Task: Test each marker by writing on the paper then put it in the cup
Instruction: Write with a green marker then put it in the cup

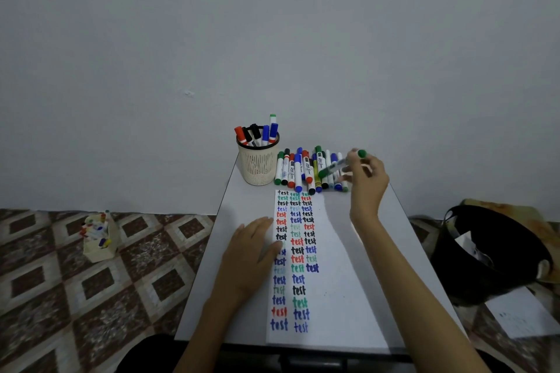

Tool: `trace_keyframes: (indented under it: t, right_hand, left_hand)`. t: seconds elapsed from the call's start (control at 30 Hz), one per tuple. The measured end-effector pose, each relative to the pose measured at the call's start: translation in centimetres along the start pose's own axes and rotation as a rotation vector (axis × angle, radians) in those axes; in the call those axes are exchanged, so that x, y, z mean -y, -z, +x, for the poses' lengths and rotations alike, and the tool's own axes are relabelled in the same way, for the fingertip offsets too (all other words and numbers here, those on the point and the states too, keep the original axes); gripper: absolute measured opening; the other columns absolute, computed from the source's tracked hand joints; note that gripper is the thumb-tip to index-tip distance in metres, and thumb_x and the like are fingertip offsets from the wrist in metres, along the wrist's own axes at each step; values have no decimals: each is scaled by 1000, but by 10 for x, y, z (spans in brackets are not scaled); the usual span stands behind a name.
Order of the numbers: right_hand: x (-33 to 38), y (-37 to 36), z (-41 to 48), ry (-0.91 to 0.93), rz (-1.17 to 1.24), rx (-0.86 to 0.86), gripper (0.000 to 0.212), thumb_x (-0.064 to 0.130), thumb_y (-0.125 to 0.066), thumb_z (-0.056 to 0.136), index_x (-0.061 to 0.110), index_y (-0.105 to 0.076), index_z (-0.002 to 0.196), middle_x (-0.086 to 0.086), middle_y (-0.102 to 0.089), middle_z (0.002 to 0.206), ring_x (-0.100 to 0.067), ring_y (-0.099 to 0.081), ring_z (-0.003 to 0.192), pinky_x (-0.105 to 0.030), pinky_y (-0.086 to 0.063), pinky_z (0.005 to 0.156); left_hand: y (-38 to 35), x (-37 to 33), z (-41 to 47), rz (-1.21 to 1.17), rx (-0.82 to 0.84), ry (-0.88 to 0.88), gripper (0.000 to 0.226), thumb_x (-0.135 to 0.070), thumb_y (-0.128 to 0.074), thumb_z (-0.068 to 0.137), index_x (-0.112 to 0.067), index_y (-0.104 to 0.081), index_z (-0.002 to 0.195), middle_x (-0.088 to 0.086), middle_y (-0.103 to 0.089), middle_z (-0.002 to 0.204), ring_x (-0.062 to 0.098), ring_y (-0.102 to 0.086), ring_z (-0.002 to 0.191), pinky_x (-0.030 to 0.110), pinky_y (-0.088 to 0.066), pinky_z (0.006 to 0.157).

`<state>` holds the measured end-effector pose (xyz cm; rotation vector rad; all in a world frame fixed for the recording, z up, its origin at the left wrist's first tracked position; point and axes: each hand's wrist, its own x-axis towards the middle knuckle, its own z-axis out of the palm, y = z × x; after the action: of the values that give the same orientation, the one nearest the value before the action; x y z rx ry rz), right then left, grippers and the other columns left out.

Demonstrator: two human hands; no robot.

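A white paper lies on the small grey table, covered with columns of the word "test" in several colours. My left hand rests flat on the paper's left edge. My right hand holds a green-capped marker lifted above a row of several markers lying at the table's far end. A beige mesh cup stands at the far left corner with several markers upright in it.
A wall rises right behind the table. On the patterned floor to the left sits a small beige box of markers. A black bin stands to the right, with a sheet of paper on the floor by it.
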<state>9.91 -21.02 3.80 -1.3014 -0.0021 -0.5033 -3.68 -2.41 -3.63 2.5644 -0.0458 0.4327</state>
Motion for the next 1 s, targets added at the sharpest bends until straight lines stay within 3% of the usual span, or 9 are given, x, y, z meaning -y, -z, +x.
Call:
trace_keyframes:
  t: [0.1,0.2,0.3,0.37,0.47,0.57,0.67,0.83,1.0]
  right_hand:
    - [13,13,-42,-118,16,240,23,19,-58,94,-2,-62,102,-7,-65,80,-16,-63,62,-22,-55,53]
    - [15,16,-83,-218,36,510,21,20,-55,95,0,-59,99,-11,-67,79,-22,-64,62,-24,-56,50]
    - [13,13,-110,-280,63,640,22,19,-55,96,-2,-55,100,-15,-66,79,-25,-64,62,-25,-54,51]
    - [12,11,-119,-290,41,671,19,15,-61,93,-2,-57,101,-20,-66,81,-31,-63,65,-26,-53,53]
    - [15,11,-123,-283,-16,701,11,9,-70,85,3,-64,91,-24,-69,78,-39,-64,65,-30,-53,58]
    - [20,12,-121,-324,-14,712,7,4,-69,85,2,-62,85,-10,-68,64,-21,-64,52,-27,-54,59]
    - [20,12,-122,-356,0,714,8,6,-68,85,1,-61,87,-13,-68,67,-22,-63,53,-31,-54,64]
    - [25,15,-116,-309,-19,739,13,4,-70,84,-3,-64,93,-18,-70,70,-38,-66,68,-44,-57,75]
    - [29,22,-111,-242,-32,646,16,5,-73,81,-2,-61,89,-17,-70,79,-25,-70,67,-27,-57,60]
  left_hand:
    - [9,-12,-2,-83,-58,-3,75,-67,-32,83,-21,-29,143,-10,-37,142,8,-30,131,28,-13,108]
    - [11,-18,-4,-100,-63,-82,72,-68,-33,83,-24,-34,140,-20,-42,125,0,-42,114,28,-33,102]
    - [9,-16,-6,-141,-47,-127,48,-62,-26,92,-29,-51,116,-15,-61,96,3,-59,85,30,-53,76]
    - [11,-19,-10,-233,-37,-87,49,-64,-21,89,-29,-50,107,-10,-64,85,5,-64,77,26,-55,67]
    - [18,-26,-15,-333,31,-87,64,-75,-19,80,-24,-46,109,-7,-66,82,5,-68,73,22,-56,62]
    - [19,-23,-14,-332,43,-169,76,-75,-16,83,-12,-49,108,-7,-65,74,6,-67,67,21,-54,58]
    - [18,-19,-16,-341,21,-201,64,-64,-21,90,-11,-51,108,-14,-61,67,-1,-65,65,12,-49,54]
    - [21,-19,-18,-402,-24,-222,33,-44,-33,93,-22,-50,111,-11,-65,68,-2,-65,61,10,-46,51]
    - [20,-19,-18,-374,25,-197,32,-52,-38,92,-32,-43,115,-8,-67,76,0,-67,69,19,-54,57]
